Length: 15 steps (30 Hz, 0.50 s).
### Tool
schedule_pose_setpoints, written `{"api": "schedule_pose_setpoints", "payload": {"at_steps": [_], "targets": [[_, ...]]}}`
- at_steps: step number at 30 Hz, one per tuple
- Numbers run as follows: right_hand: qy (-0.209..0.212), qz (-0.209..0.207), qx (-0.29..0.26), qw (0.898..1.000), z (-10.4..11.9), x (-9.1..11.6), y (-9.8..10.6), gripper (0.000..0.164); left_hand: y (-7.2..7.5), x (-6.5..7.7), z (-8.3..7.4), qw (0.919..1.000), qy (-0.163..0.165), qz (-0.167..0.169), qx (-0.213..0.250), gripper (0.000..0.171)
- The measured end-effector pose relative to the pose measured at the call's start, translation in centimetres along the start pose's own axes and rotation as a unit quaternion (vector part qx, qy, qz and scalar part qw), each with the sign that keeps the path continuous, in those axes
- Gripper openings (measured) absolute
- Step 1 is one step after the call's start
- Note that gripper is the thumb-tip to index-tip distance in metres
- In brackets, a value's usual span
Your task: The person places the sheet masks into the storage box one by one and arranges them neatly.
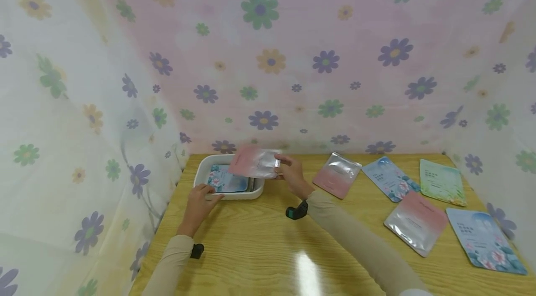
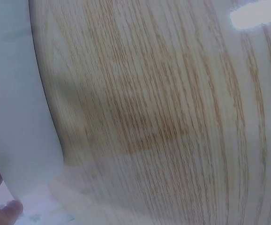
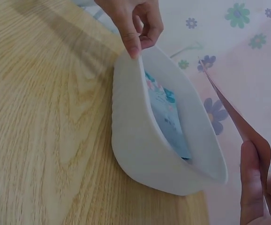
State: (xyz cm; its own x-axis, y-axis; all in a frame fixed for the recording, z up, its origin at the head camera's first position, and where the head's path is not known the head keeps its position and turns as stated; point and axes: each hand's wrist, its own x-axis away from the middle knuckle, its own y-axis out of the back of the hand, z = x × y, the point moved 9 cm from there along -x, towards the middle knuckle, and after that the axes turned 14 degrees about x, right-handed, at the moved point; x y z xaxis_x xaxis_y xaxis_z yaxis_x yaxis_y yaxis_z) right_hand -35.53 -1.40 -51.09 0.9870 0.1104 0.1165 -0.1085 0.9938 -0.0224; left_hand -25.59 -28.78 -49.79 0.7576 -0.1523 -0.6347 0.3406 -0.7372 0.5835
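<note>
Near the table's back left stands a white plastic bin (image 1: 238,196). My left hand (image 1: 198,206) pinches its near-left rim, thumb outside and fingers over the edge, as the right wrist view shows. Inside lies a blue face mask packet (image 1: 226,178) with a floral print; what is under it is mostly hidden. Over the bin's right side, my right hand (image 1: 291,176) holds a pink and silver face mask packet (image 1: 254,162) by its right edge, between thumb and fingers. From the right wrist that packet (image 3: 238,123) appears nearly edge-on, apart from the bin (image 3: 140,145).
On the wooden table (image 1: 259,249), pink-silver packets (image 1: 337,175) (image 1: 417,224), blue packets (image 1: 391,178) (image 1: 485,240) and a green packet (image 1: 442,182) lie flat at the right. Flowered cloth (image 1: 293,77) hangs behind and at both sides.
</note>
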Motion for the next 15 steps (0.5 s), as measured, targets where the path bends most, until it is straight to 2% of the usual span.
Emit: {"api": "schedule_pose_setpoints", "payload": {"at_steps": [6,15], "targets": [[0.003,0.022,0.01,1.0,-1.0,-0.6,-2.2,0.042,0.2,0.0,0.1,1.0,0.003,-0.009,0.001,0.029],[-0.007,0.014,0.043,0.999,-2.1,-1.4,-4.3,0.039,-0.1,0.0,0.3,0.9998,0.02,-0.001,0.003,0.028]]}}
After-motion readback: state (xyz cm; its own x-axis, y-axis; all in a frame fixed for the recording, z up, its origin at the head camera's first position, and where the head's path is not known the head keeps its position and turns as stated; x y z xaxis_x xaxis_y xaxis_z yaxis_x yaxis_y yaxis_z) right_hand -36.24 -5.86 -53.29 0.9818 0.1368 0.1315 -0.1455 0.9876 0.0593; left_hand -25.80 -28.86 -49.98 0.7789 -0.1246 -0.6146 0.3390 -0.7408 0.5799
